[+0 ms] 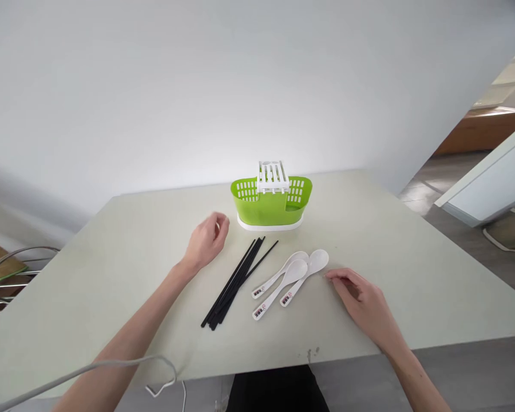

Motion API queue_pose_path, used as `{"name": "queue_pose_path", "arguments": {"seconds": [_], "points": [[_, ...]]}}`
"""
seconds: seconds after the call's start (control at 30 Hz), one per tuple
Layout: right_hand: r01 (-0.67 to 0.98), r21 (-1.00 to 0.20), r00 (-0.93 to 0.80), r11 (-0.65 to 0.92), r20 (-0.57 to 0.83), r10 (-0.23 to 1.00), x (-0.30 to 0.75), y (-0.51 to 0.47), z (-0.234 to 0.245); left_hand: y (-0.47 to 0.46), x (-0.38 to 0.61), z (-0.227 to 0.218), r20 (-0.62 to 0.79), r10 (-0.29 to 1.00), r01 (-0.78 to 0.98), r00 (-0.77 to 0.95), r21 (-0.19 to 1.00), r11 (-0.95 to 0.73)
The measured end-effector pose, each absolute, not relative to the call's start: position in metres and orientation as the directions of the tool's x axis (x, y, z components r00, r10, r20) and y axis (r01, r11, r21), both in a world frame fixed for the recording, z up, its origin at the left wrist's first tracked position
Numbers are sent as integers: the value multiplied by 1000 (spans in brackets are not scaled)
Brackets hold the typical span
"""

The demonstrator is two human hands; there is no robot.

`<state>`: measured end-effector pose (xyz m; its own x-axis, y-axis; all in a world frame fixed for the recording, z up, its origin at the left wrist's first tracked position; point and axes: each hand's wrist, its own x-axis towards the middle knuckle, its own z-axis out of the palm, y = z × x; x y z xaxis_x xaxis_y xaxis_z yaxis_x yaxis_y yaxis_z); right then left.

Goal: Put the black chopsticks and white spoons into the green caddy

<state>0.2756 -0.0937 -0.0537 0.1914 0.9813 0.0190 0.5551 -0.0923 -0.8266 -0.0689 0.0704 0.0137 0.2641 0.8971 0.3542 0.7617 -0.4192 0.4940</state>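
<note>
A green slotted cutlery caddy (266, 209) with a white rack on top stands on the pale table (111, 269) near its far edge. In front of it lie several black chopsticks (236, 283) in a bundle, and three white spoons (289, 277) side by side to their right. My left hand (206, 243) hovers left of the chopsticks, fingers loosely curled, nothing in it. My right hand (363, 303) rests on the table just right of the spoons, fingertips near the rightmost spoon, holding nothing.
A white wall rises behind the table. A metal wire rack (8, 274) shows at the left edge. A grey cable (111, 369) loops over the table's near edge. At the right are wooden floor and a white panel (489, 183).
</note>
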Motion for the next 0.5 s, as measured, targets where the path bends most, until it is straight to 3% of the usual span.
{"name": "queue_pose_path", "arguments": {"seconds": [0.13,0.4,0.5], "points": [[567,-818,206,-100,23,978,275,-93,-55,60,-93,-21,93,923,773,374,518,-366],[542,-828,259,-141,5,966,276,-91,-58,50,-97,-38,117,914,748,389,539,-388],[555,-820,358,-141,83,930,283,-74,-48,49,-100,-40,177,877,730,447,494,-472]]}}
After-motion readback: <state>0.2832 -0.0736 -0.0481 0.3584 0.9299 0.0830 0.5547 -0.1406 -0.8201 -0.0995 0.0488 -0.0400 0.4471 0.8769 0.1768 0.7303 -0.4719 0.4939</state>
